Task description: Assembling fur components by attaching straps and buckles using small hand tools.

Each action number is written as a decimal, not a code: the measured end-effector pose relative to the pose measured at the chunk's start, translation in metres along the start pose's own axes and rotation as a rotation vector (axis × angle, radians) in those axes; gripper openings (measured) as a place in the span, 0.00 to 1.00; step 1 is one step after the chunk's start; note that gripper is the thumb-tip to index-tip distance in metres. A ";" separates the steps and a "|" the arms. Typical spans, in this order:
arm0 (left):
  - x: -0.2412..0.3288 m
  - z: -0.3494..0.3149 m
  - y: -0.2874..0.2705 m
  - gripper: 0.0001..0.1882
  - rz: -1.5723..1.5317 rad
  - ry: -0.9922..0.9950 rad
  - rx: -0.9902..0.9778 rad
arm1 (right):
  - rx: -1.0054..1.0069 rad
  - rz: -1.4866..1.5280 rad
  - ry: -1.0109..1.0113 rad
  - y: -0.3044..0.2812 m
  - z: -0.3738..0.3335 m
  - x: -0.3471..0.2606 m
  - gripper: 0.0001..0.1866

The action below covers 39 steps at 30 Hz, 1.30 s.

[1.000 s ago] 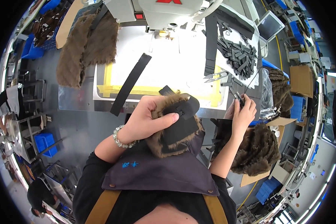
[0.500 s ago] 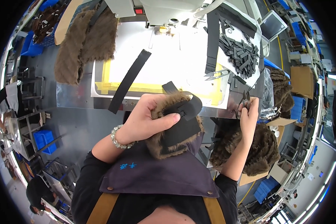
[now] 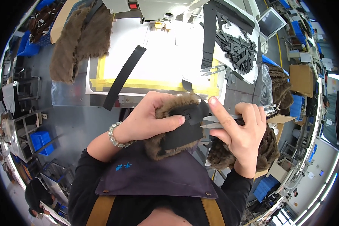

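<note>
Gripped firmly in the left hand (image 3: 147, 120) is a fur piece (image 3: 173, 130); snips (image 3: 214, 122), held by the right hand (image 3: 241, 130), touch its black strap (image 3: 190, 113).

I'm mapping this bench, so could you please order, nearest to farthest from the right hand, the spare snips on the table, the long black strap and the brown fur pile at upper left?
1. Spare snips, just above the right hand.
2. Long black strap, left of centre.
3. Brown fur pile, far upper left.
</note>
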<state>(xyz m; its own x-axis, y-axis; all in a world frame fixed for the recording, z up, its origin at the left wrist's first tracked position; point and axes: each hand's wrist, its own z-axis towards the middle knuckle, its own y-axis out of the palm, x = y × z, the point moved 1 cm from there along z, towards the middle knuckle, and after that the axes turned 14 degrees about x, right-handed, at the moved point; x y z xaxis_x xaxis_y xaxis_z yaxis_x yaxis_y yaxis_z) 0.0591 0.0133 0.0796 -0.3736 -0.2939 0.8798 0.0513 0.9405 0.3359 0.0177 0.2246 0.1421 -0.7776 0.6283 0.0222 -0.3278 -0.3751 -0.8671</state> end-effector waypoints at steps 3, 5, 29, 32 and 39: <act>-0.006 0.000 0.002 0.19 -0.029 0.112 -0.040 | 0.062 -0.020 -0.060 0.001 0.001 -0.001 0.24; -0.006 -0.001 0.004 0.20 -0.037 0.126 -0.034 | 0.108 -0.032 -0.095 0.002 0.001 -0.001 0.23; -0.008 0.002 0.004 0.20 0.036 0.153 -0.058 | 0.145 0.087 -0.158 0.005 0.005 0.003 0.21; -0.008 0.001 0.003 0.20 0.043 0.146 -0.062 | 0.145 0.088 -0.167 0.004 0.005 0.003 0.20; -0.009 0.000 0.003 0.19 0.052 0.135 -0.055 | 0.111 0.116 -0.149 0.000 0.009 -0.001 0.23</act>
<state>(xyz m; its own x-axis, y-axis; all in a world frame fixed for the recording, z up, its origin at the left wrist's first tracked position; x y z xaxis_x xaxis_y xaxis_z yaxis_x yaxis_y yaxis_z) 0.0624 0.0192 0.0725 -0.2413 -0.2688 0.9325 0.1198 0.9453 0.3035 0.0132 0.2179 0.1470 -0.8815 0.4722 0.0061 -0.2824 -0.5168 -0.8082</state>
